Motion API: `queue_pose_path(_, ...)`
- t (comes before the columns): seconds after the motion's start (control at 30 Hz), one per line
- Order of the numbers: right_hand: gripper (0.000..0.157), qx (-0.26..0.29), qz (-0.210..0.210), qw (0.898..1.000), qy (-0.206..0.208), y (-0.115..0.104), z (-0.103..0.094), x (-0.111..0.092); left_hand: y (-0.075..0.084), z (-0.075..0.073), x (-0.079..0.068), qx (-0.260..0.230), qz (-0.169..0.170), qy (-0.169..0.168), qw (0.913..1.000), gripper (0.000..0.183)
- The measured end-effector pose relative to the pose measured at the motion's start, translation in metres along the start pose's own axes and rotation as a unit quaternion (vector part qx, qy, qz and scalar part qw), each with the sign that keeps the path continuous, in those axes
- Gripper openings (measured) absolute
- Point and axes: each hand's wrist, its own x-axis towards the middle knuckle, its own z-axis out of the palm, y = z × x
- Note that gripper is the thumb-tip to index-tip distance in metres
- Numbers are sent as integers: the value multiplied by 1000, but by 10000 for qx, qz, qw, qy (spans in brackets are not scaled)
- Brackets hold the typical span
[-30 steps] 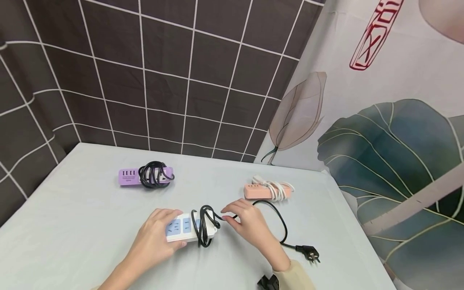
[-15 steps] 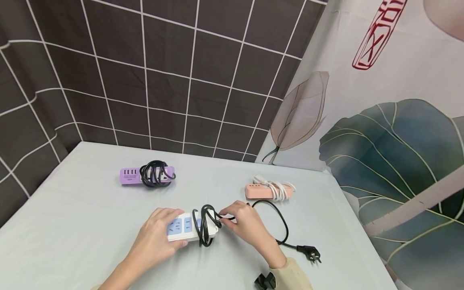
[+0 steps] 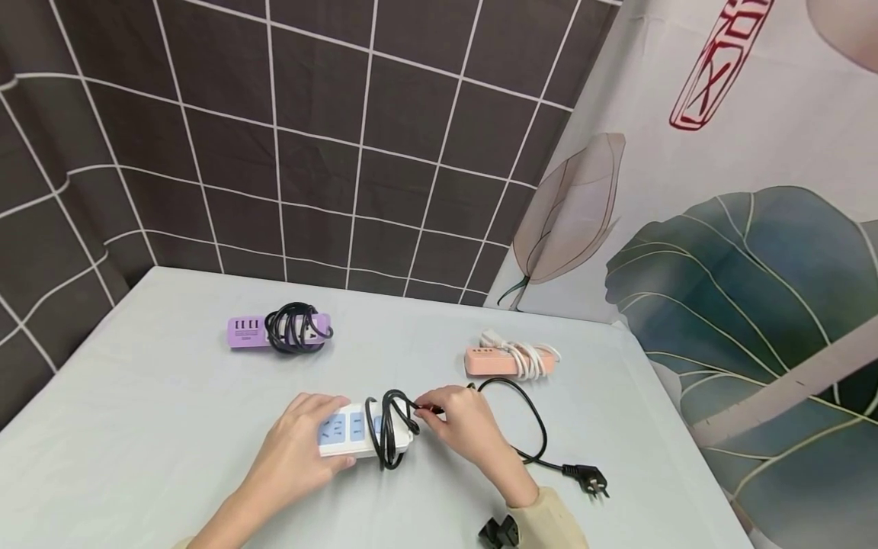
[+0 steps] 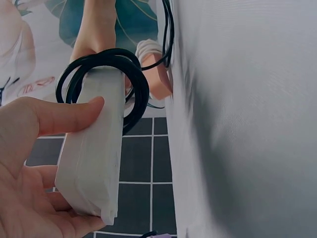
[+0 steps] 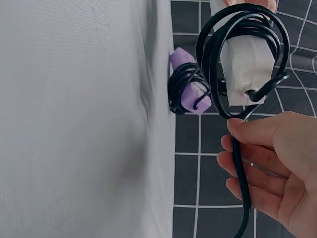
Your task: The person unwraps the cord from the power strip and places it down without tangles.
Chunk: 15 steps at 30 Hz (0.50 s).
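Note:
A white power strip (image 3: 341,429) with blue socket panels is in the middle of the head view. My left hand (image 3: 296,438) grips its left end, thumb along the near side and fingers over the far side. Loops of black cord (image 3: 388,435) wrap round the strip's right end. My right hand (image 3: 459,421) pinches the cord just right of the loops; in the right wrist view the thumb (image 5: 242,128) presses it against the fingers. Past that hand the cord curves over the table to a plug (image 3: 588,479) with metal pins.
A purple power strip (image 3: 247,332) wound with black cord lies at the back left of the white table (image 3: 171,412). An orange power strip (image 3: 483,362) with white cord lies behind my right hand. A small black object (image 3: 499,531) sits beside the right sleeve.
My right hand has moved slightly left along the cord, closer to the loops, and its fingers have closed on it. The left hand keeps its grip on the power strip.

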Motion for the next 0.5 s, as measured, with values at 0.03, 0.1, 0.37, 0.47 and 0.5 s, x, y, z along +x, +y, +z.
queue_pose_path(0.03, 5, -10, -1, 10000, 35, 0, 0, 0, 0, 0, 0, -7, 1, -2, 10000, 70)
queue_pose_path(0.1, 5, -30, 8, 9999, 105, -1, 0, 0, 0, 0, 0, -5, 8, 3, 10000, 70)
queue_pose_path(0.37, 7, -57, 17, 9991, 412, -2, -2, 0, 1, 2, 0, -24, 24, -6, 10000, 70)
queue_pose_path(0.47, 7, -46, 16, 9986, 527, -2, -3, 0, 0, 3, 0, -21, 13, -36, 10000, 70)
queue_pose_path(0.5, 8, -48, 20, 9984, 567, -2, -4, -1, 0, 3, 0, -21, 6, -44, 10000, 70)
